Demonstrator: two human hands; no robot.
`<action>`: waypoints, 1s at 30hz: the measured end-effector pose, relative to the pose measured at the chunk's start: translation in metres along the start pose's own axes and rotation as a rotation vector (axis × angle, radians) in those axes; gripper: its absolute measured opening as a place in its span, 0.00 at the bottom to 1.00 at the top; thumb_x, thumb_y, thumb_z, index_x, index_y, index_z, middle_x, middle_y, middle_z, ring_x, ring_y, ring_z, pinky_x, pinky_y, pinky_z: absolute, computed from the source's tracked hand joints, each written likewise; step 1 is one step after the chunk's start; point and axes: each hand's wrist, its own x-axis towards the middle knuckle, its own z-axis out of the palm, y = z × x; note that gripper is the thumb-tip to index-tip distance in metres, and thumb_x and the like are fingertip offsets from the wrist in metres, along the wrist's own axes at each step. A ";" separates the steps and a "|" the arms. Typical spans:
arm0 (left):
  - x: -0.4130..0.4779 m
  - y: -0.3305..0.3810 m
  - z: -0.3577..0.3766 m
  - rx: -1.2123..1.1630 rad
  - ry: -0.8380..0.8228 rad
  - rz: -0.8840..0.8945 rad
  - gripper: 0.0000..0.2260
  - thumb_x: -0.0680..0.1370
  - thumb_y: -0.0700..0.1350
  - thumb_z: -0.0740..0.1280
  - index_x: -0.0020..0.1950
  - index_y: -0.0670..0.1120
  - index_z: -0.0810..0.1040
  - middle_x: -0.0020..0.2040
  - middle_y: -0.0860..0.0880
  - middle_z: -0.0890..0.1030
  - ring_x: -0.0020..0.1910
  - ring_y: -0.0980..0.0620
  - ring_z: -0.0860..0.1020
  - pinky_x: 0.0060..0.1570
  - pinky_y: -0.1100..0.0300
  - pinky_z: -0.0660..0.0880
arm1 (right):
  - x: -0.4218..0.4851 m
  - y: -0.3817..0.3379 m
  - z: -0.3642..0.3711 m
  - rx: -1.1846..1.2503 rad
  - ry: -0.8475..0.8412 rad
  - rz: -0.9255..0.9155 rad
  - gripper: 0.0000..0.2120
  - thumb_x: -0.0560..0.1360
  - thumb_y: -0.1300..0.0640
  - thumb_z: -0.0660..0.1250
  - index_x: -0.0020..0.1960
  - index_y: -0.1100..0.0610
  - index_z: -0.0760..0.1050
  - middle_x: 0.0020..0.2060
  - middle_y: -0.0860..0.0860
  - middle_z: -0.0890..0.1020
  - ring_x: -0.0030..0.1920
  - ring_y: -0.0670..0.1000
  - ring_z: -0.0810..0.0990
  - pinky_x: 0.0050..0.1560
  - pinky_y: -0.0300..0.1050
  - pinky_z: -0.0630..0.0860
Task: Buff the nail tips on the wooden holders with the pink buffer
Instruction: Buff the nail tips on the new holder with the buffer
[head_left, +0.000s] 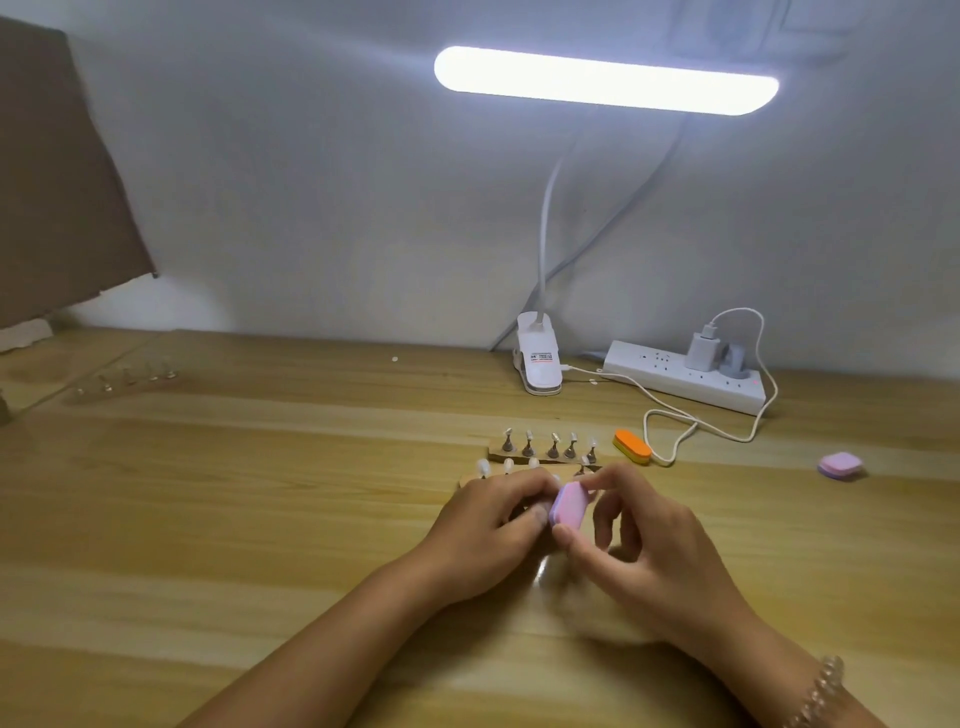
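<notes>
A lit lamp (605, 80) stands at the back of the bench (260, 467) beside a power strip (675, 376) holding a charger (701, 351). An orange block (632, 446) lies near the white cable (722, 432). Cardboard (57, 182) leans far left.

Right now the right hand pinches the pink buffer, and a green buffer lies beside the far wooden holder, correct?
Not quite. The head view shows an orange buffer, not a green one, beside the far wooden holder. The right hand does pinch the pink buffer.

The long white glowing bar lamp (605, 80) overhead is blown out and glares softly on the light wooden tabletop (260, 493). My right hand (649, 540) is motion-blurred; the corners bend.
</notes>
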 end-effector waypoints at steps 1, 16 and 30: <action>0.000 0.000 0.001 0.006 0.002 0.001 0.09 0.82 0.38 0.62 0.53 0.47 0.81 0.46 0.54 0.82 0.48 0.52 0.79 0.56 0.48 0.74 | 0.002 0.002 -0.001 0.020 0.019 0.037 0.15 0.68 0.42 0.72 0.50 0.47 0.74 0.33 0.42 0.78 0.28 0.45 0.74 0.31 0.41 0.68; 0.000 -0.001 0.000 0.003 -0.009 0.000 0.08 0.81 0.39 0.62 0.52 0.48 0.80 0.47 0.53 0.83 0.49 0.51 0.80 0.56 0.47 0.74 | -0.003 -0.002 0.000 -0.021 -0.017 -0.039 0.18 0.68 0.37 0.69 0.50 0.46 0.72 0.33 0.43 0.77 0.28 0.47 0.75 0.29 0.42 0.70; 0.002 -0.004 0.002 -0.015 0.019 0.021 0.08 0.82 0.40 0.63 0.49 0.49 0.80 0.42 0.57 0.79 0.43 0.58 0.76 0.47 0.55 0.73 | 0.004 0.007 -0.003 -0.002 0.061 0.049 0.15 0.68 0.43 0.74 0.48 0.47 0.73 0.32 0.44 0.77 0.29 0.47 0.74 0.32 0.47 0.72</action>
